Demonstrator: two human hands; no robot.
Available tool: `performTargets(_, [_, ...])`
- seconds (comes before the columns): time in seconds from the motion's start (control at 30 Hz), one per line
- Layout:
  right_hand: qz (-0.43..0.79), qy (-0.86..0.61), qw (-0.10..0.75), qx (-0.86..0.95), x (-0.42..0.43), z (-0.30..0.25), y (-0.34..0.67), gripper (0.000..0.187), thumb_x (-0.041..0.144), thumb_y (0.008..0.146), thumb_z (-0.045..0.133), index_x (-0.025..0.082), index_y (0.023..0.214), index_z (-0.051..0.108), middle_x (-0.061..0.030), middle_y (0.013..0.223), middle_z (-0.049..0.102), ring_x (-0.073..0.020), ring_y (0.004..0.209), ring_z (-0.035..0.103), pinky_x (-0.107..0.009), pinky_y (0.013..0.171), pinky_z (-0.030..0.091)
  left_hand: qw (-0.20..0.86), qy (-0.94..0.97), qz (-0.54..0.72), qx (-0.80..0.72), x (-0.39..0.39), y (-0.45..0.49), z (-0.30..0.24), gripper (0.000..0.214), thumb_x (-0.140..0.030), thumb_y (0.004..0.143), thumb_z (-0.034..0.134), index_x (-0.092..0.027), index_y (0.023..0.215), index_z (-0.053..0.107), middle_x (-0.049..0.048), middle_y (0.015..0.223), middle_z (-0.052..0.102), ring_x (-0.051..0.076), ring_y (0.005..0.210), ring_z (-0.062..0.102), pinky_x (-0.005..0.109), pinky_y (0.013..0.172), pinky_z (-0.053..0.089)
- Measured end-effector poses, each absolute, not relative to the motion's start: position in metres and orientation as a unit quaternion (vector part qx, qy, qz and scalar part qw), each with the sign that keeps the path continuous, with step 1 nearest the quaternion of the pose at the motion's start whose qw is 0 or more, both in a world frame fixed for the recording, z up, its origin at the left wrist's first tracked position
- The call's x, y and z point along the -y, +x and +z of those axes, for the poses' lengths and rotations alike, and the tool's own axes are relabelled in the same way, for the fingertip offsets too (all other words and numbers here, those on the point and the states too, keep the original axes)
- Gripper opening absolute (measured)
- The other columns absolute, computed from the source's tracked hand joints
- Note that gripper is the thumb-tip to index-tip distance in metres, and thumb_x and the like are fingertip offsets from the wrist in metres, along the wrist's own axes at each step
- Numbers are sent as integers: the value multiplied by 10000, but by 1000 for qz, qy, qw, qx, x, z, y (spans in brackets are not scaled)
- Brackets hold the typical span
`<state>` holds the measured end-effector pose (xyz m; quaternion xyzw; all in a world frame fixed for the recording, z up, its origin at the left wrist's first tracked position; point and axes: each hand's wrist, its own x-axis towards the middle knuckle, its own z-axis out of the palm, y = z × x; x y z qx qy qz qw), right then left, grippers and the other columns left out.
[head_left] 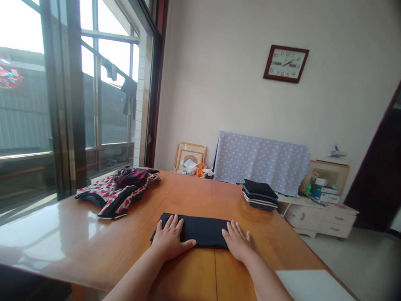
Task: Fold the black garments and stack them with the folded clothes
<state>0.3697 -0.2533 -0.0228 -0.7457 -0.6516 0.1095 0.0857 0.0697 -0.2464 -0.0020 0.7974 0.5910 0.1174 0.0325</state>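
Observation:
A dark folded cloth (202, 229) lies in a long strip across the middle of the wooden table (192, 198). My left hand (169, 239) rests flat on its left end, fingers spread. On the right end, my right hand (238, 242) lies flat, fingers stretched out. Neither hand grips anything.
A heap of red, white and black patterned clothes (118, 189) sits at the table's left. A stack of folded dark garments (260, 194) stands at the far right edge. A white sheet (317, 290) lies at the near right corner. Windows run along the left; a low cabinet (319, 214) stands beyond.

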Motion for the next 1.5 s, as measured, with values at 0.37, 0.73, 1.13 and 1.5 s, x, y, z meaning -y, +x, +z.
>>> performTargets(0.37, [93, -753, 59, 648, 253, -26, 369, 729, 607, 974, 143, 216, 1590, 158, -70, 1664, 67, -256, 1534, 22, -619, 1177, 1, 80, 799, 91, -588, 252, 63, 12, 1118, -909, 692, 342, -189, 1546, 345, 160, 1639, 179, 364, 1519, 93, 620, 1181, 50])
performTargets(0.73, [104, -752, 82, 646, 253, -24, 370, 758, 635, 968, 140, 202, 1590, 168, -82, 1662, 98, -260, 1534, -2, -599, 1177, -64, 61, 799, 57, -596, 241, 34, 19, 1111, -930, 701, 320, -202, 1540, 357, 176, 1633, 192, 401, 1514, 60, 694, 1136, 2])
performTargets(1.13, [126, -746, 107, 645, 255, -16, 367, 756, 634, 969, 154, 208, 1593, 150, -68, 1661, 77, -263, 1534, 11, -576, 1183, -84, -1, 849, 148, -507, 218, 111, 31, 641, -599, 986, 187, -248, 1365, 566, 116, 1505, 485, 282, 1453, 335, 588, 1177, 168])
performTargets(1.5, [135, -748, 81, 645, 257, -9, 366, 739, 632, 969, 99, 245, 1598, 66, -39, 1664, 3, -247, 1534, -32, -549, 1183, -108, -1, 829, 105, -550, 198, 73, -15, 936, -833, 844, 194, -218, 1510, 427, 139, 1601, 314, 338, 1497, 219, 602, 1183, 142])
